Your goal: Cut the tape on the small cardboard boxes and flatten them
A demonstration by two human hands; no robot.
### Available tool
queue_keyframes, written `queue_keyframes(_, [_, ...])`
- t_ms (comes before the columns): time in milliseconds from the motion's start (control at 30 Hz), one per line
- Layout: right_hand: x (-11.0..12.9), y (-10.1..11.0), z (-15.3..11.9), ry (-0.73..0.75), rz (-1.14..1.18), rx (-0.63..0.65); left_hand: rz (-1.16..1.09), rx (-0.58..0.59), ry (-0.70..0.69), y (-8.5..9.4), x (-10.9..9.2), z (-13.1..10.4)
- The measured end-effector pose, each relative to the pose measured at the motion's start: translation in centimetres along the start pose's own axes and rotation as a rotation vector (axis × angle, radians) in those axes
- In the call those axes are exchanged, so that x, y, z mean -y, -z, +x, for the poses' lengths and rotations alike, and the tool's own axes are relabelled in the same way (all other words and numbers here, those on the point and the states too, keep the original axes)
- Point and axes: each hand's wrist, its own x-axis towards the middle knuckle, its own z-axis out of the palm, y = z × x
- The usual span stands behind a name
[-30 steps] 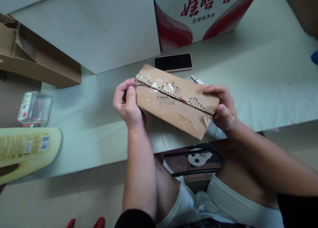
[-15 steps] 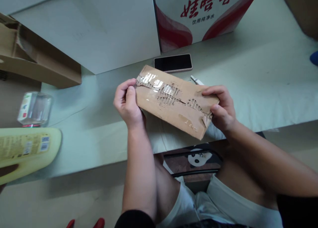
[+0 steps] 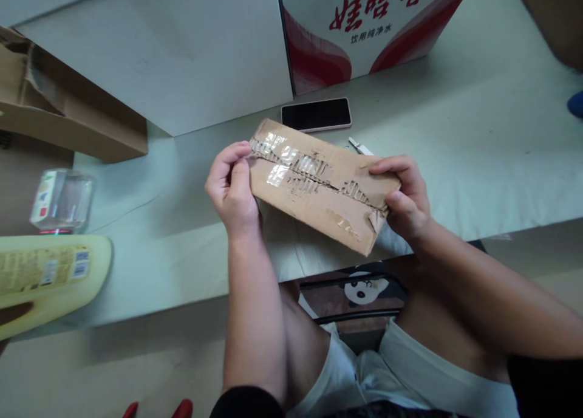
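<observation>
A flat brown cardboard box [image 3: 314,205] is held up above the table's near edge, tilted down to the right. Its top face has a torn seam with exposed corrugation and strips of clear tape. My left hand [image 3: 232,190] is closed on the box's left end, thumb on the top face. At the opposite end, my right hand [image 3: 405,196] pinches the right corner between thumb and fingers. Just behind the box lies a phone [image 3: 316,115], screen up. Partly hidden by the box, a thin white tool [image 3: 359,146] rests on the cloth.
A white box [image 3: 182,53] and a red-and-white water carton [image 3: 373,41] stand along the back. At left are an open cardboard box [image 3: 77,114], a clear bottle [image 3: 64,199] lying down and a yellow bottle [image 3: 59,278]. A pale cloth [image 3: 483,157] covers the table.
My left hand has shifted very slightly to the left on its end of the box. The glare on the tape has changed a little; otherwise the grip is the same.
</observation>
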Motion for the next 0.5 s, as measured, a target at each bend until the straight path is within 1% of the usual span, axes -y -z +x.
queue_keyframes(133, [-0.20,-0.05,-0.02,0.004,0.000,-0.001,0.019,0.067,-0.008,0.20,-0.40,0.14])
queue_keyframes(400, [-0.20,-0.16,0.06,0.035,0.029,0.002,0.111,0.123,0.001,0.65,-0.23,0.21])
queue_keyframes(500, [-0.17,-0.19,0.07,0.026,0.029,-0.007,0.132,0.115,-0.012,0.71,-0.29,0.23])
